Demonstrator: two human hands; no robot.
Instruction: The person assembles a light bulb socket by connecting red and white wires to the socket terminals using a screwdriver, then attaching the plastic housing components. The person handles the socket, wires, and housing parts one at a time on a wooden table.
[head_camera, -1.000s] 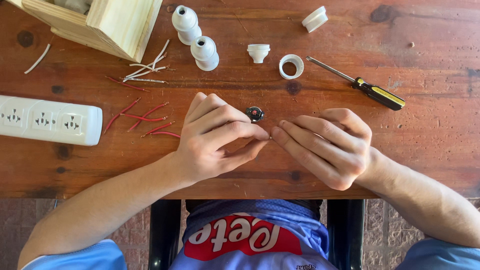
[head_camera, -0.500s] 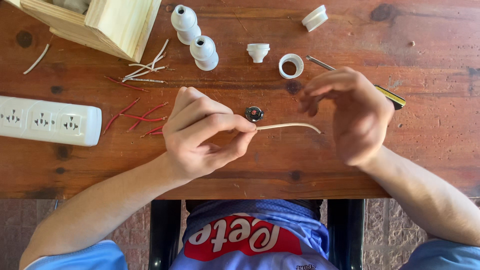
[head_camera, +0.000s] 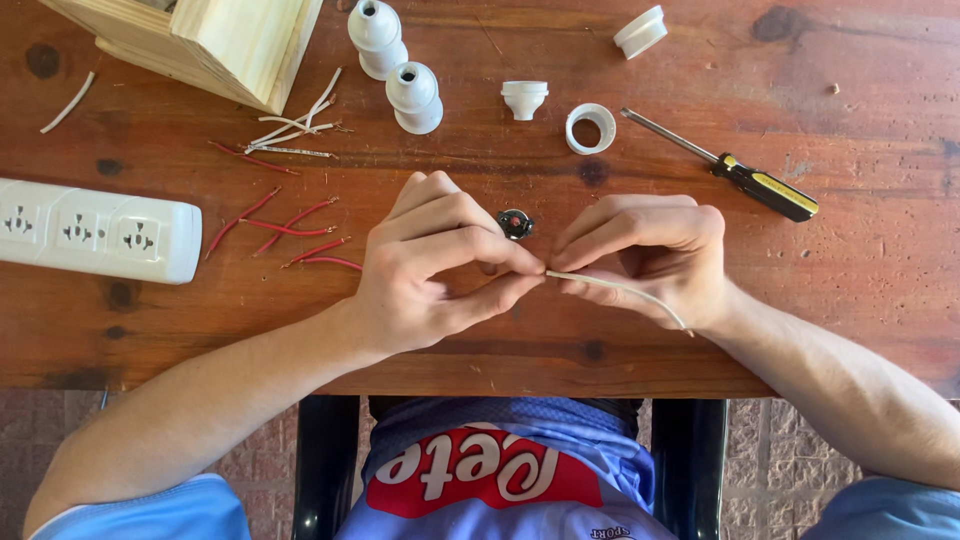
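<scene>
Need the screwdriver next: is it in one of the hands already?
No, the screwdriver lies on the table beyond the right hand, which pinches a white wire with the left hand.

Worn wooden table (head_camera: 850, 290), reddish-brown planks, grain running left to right; dark knots and stains scattered over it, one dark blotch near the far right corner. Near edge of the top runs straight across the lower part of the view. Below it, floor of small reddish-brown paving blocks (head_camera: 770, 450) with pale joints, showing at both sides. Black chair frame (head_camera: 325, 470) under the table edge, two uprights visible. Even daylight, soft shadows, no glare
</scene>
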